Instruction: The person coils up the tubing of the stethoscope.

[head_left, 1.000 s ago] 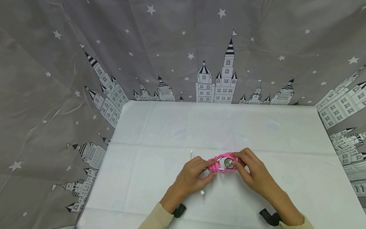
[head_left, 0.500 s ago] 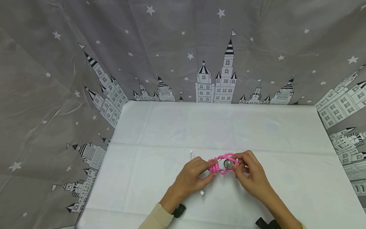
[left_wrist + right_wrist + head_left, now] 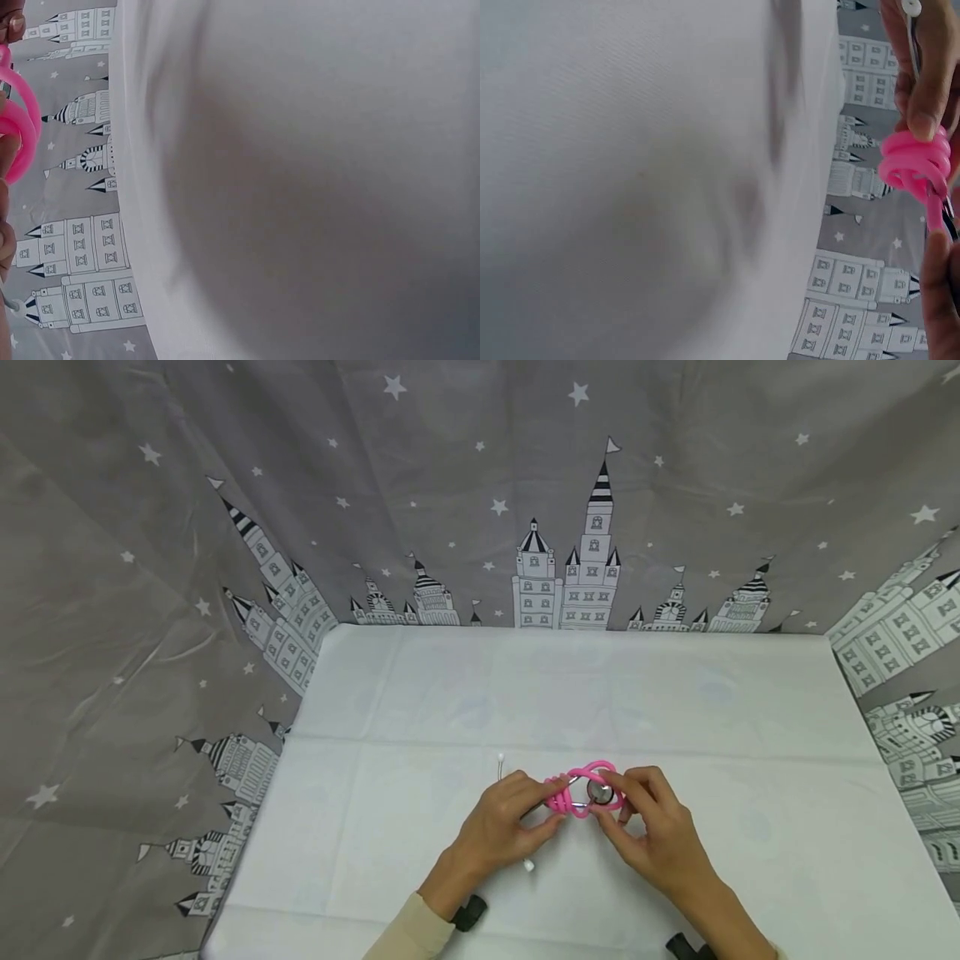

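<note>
A stethoscope with pink tubing point(image 3: 557, 800) is bundled between both hands over the table. Its tubing is wound in several turns at the left and forms a loop at the right, round the metal chest piece point(image 3: 600, 792). My left hand point(image 3: 501, 822) grips the wound turns between thumb and fingers. With thumb and fingertips my right hand point(image 3: 662, 839) pinches the loop beside the chest piece. White ear tips point(image 3: 528, 865) stick out on either side of the left hand. In the right wrist view, the pink coil point(image 3: 915, 159) sits under the left thumb; the left wrist view catches only part of the tubing point(image 3: 30, 112).
A white cloth point(image 3: 420, 693) with fold lines covers the table. Grey curtains point(image 3: 450, 485) printed with castles and stars hang behind and at both sides. Black wrist straps point(image 3: 471, 913) show at the sleeves.
My right hand has shifted slightly left and down, its thumb moving from the chest piece to the lower side of the loop. The left hand keeps its grip in place.
</note>
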{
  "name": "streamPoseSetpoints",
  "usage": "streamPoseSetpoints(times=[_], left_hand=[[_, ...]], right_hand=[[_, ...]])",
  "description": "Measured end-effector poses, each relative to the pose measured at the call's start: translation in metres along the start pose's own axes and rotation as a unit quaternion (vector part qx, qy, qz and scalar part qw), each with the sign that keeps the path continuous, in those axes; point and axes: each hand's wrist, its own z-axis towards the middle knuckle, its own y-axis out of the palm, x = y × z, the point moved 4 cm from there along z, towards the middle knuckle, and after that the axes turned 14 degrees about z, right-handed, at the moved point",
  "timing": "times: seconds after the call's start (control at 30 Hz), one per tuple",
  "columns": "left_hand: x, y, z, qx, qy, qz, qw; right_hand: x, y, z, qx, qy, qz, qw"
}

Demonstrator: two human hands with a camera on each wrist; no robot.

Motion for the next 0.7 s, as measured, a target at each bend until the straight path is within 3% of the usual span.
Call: streamPoseSetpoints(times=[0.17, 0.33, 0.43, 0.6, 0.7], left_hand=[[-0.0012, -0.0026, 0.0005, 0.002, -0.005, -0.004, 1.0000], [-0.0014, -0.0021, 0.0008, 0.000, -0.002, -0.002, 1.0000], [-0.0011, -0.0013, 0.0004, -0.001, 0.002, 0.000, 1.0000], [-0.0014, -0.0009, 0.0000, -0.004, 0.002, 0.002, 1.0000], [-0.0027, -0.0010, 0.0009, -0.003, -0.002, -0.002, 1.0000]], right_hand=[[0.0017, -0.0020, 0.0020, -0.028, 0.058, 0.022, 0.9977], [0.0032, -0.0022, 0.0007, -0.030, 0.125, 0.021, 0.9915], [0.0032, -0.0014, 0.0002, -0.022, 0.119, 0.003, 0.9926], [0.0015, -0.0010, 0.0031, -0.017, 0.073, -0.027, 0.9969], [0.0017, -0.0022, 0.0048, -0.024, 0.076, -0.032, 0.9963]])
